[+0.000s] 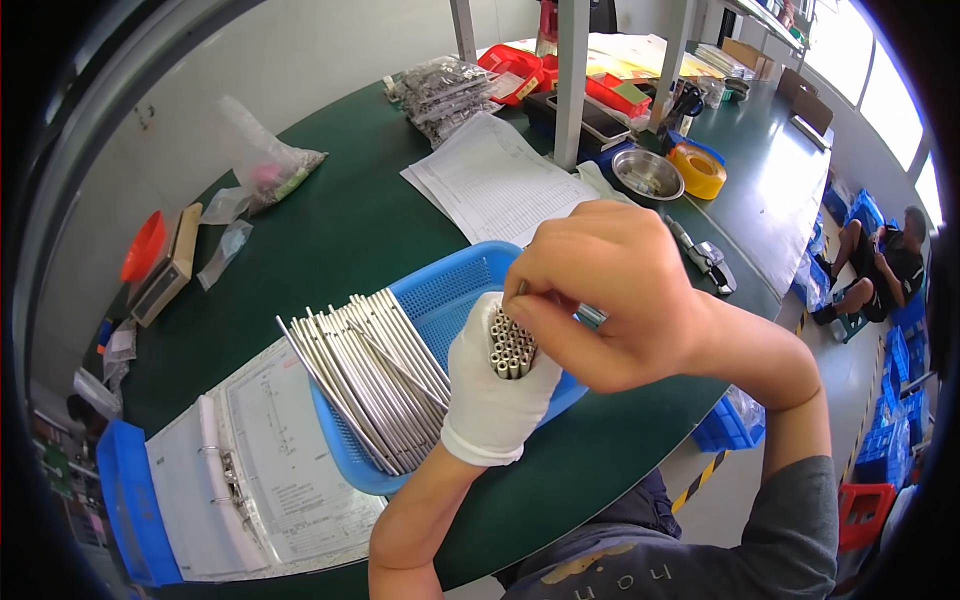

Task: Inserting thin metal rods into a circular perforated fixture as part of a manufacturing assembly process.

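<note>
Filling the left hand (500,410), metal tubes (512,348) sit beside the right hand (615,300).

Room over green tabletop (335,225), rods (375,385) obstructing blue basket (440,310) at left

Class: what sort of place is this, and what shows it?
Probably a factory workshop: metal tubes lie in a blue plastic basket, and what looks like a micrometer lies on the green workbench.
</note>
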Demonstrator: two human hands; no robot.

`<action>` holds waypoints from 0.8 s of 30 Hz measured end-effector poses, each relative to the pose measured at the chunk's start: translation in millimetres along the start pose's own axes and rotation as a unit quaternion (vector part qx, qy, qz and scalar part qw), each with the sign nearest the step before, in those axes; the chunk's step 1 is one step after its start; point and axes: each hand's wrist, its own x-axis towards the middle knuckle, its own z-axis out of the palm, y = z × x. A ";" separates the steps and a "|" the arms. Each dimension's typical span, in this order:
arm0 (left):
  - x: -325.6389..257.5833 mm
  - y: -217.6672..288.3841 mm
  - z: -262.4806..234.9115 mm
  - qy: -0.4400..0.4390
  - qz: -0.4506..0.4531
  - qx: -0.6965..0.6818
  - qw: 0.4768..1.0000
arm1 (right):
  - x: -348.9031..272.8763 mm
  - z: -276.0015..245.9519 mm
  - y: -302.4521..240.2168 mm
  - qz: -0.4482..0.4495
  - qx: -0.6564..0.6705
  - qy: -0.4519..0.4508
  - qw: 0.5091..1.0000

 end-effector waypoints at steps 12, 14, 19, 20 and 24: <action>-1.9 -5.6 2.6 0.015 -0.009 -0.059 0.998 | -3.0 -0.9 0.7 0.008 0.019 -0.006 1.000; -2.0 -3.7 2.5 0.011 -0.007 -0.044 0.999 | -1.9 -2.6 0.2 0.007 0.012 -0.018 1.000; 0.0 -2.4 2.7 -0.010 0.009 -0.017 1.000 | 1.8 -3.5 1.1 0.021 0.031 -0.037 0.999; -0.2 -1.8 2.9 0.001 -0.011 -0.053 0.999 | 3.1 -3.9 1.0 0.024 0.042 -0.045 0.998; -0.3 0.5 1.1 -0.006 -0.005 -0.035 0.999 | 1.4 -3.7 -2.8 0.032 0.031 -0.040 0.998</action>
